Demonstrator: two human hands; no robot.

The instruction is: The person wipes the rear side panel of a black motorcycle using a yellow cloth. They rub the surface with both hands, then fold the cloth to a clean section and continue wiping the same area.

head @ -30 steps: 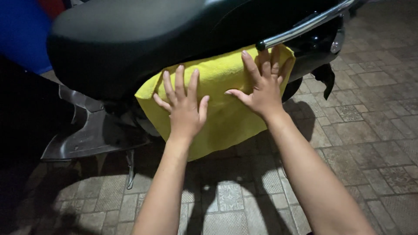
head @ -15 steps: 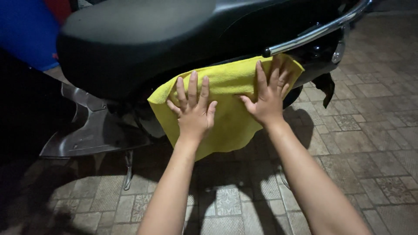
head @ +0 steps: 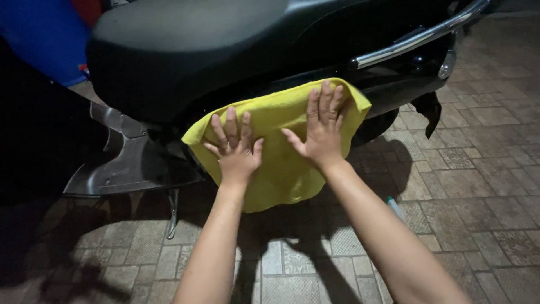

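hands: left hand [head: 235,147] and right hand [head: 322,130] both flat, fingers spread, palms pressed on the yellow cloth [head: 281,163]. Not gripping anything, just pushing it against the bike. Hands are apart w/ a gap of cloth between them, right one sits higher.

cloth spot: middle of the frame, draped over the black side panel [head: 394,84] of the scooter, right under the black seat [head: 185,39]. Bottom edge hangs loose below the wrists.

risk 1: nothing's pinching that cloth, so imo if either palm lifts it could slide off the panel and land on the paving [head: 478,186]. Grit on the cloth = scratches on the paint.

risk 2: right fingertips are just under the chrome grab rail [head: 416,39], upper right of frame. Push up too far and knuckles prob catch it.

risk 3: loose bottom flap hangs close to the kickstand [head: 172,214], lower left of centre. Might snag, can't tell how close it rly is.

risk 4: it's dark, lower left of frame is basically black. Easy to miss dirt or a sharp edge on the grey footboard trim [head: 129,163].

count – hands: 2, both the same person's
count – cloths: 1
count – scooters: 1
count – seats: 1
count – chrome rails: 1 visible
count – kickstands: 1
count – blue thing [head: 45,34] upper left: 1, can't tell what it is
count – small pale object [head: 395,207] on the ground, right of centre: 1, too small to ID
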